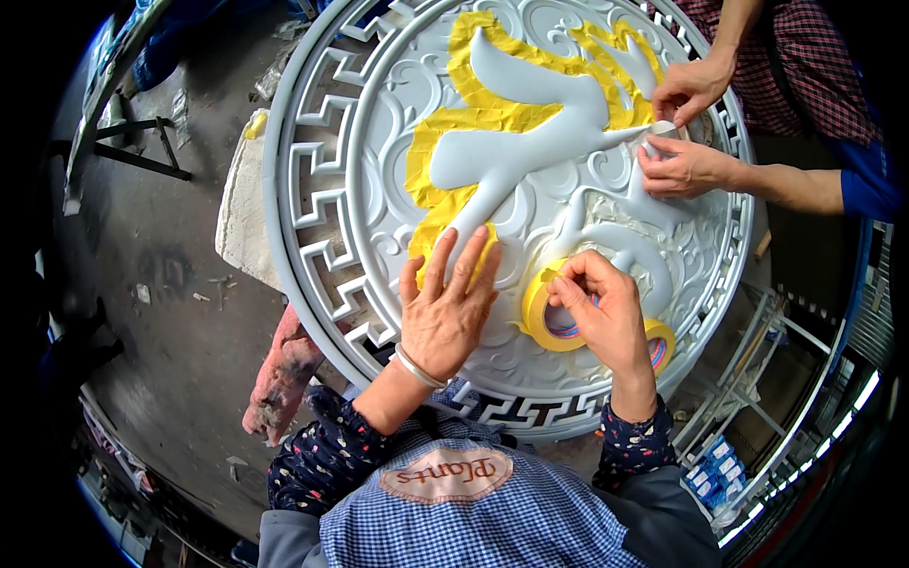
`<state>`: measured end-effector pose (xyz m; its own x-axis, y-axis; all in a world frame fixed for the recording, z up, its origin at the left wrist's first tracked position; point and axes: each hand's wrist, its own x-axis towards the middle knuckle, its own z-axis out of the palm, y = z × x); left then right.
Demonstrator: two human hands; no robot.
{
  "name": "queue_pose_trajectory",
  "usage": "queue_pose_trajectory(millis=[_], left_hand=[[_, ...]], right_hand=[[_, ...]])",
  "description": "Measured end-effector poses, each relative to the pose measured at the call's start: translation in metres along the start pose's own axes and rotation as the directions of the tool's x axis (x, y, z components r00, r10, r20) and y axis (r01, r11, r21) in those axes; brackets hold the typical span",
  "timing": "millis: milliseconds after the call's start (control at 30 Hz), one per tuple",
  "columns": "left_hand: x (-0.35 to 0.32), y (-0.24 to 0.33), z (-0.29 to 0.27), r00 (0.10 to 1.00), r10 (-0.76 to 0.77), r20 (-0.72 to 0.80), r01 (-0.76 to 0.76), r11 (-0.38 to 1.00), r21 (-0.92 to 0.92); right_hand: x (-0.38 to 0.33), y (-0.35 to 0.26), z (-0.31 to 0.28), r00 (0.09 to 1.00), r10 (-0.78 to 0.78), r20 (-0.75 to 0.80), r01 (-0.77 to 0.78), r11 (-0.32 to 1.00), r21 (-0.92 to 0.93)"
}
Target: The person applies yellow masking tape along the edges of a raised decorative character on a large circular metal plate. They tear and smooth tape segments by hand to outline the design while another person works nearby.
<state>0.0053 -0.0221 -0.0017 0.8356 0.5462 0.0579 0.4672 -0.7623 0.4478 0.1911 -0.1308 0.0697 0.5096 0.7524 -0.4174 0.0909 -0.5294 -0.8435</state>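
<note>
My left hand lies flat, fingers spread, pressing yellow masking tape at the round relief panel's six o'clock. My right hand pinches the tape roll, which sits at three o'clock of my left hand and nearer my right.

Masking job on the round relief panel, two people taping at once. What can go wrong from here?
1. The left hand presses flat on the yellow tape edge; over curved relief it may wrinkle or lift.
2. The right hand works the tape roll; a second roll near the panel rim might slide off.
3. The co-worker's hands tape nearby; strips could overlap unevenly.
</note>
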Motion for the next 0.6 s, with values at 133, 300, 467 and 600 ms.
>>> queue_pose_trajectory(millis=[133, 300, 467, 600], left_hand=[[-0.005, -0.003, 0.009, 1.000, 0.015, 0.018, -0.016, 0.999, 0.046], [-0.003, 0.000, -0.010, 0.995, 0.087, 0.040, -0.083, 0.992, -0.098], [0.005, 0.006, -0.028, 0.973, -0.230, -0.004, 0.189, 0.807, -0.559], [0.015, 0.009, -0.025, 0.853, -0.375, 0.362, 0.462, 0.222, -0.859]], right_hand=[[0.006, -0.003, 0.002, 0.999, 0.034, 0.030, -0.037, 0.994, 0.099], [0.008, -0.002, 0.003, 0.995, 0.076, 0.067, -0.088, 0.979, 0.186], [0.009, -0.004, 0.010, 0.993, 0.079, 0.091, -0.091, 0.986, 0.141], [0.008, -0.011, 0.019, 0.983, 0.122, 0.139, -0.140, 0.982, 0.127]])
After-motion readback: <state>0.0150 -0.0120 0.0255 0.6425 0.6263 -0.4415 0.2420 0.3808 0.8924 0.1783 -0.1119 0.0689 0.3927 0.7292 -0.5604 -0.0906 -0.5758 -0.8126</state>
